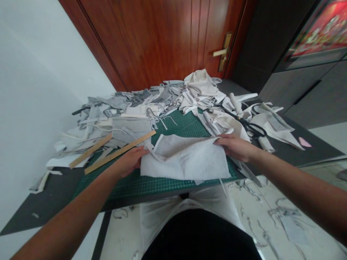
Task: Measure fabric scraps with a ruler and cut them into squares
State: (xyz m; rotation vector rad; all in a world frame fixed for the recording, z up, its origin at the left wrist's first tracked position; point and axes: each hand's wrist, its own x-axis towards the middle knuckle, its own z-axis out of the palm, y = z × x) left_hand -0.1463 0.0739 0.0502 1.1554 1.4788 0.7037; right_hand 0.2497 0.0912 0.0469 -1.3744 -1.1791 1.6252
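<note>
A pale grey piece of fabric [184,162] is stretched between my two hands over the green cutting mat [121,187]. My left hand [132,159] pinches its upper left corner, and my right hand [234,146] grips the upper right corner. The cloth sags a little in the middle, and its top edge is folded or doubled. Just beyond my left hand lie two wooden rulers, the longer ruler [120,152] and the shorter ruler [90,151]. Black-handled scissors [252,129] rest among scraps to the right of my right hand.
Heaps of grey and cream fabric scraps [151,97] line the back of the dark table [51,191]. A small pink piece [305,142] lies at the right. Behind stands a wooden door [162,43]. Thread and cloth bits litter the floor [271,224].
</note>
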